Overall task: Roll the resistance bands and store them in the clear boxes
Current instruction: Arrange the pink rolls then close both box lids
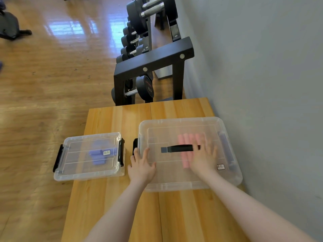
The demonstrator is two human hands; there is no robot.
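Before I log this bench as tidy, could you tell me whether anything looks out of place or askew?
Only the small clear box: it sits slightly skewed and overhangs the left edge of the wooden table. Its lid is on.

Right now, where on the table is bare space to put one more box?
Bare wood lies behind the small box, up to the far edge of the table, and in front of the large box around the forearms. The gap between the boxes is narrow, and the left hand fills it.
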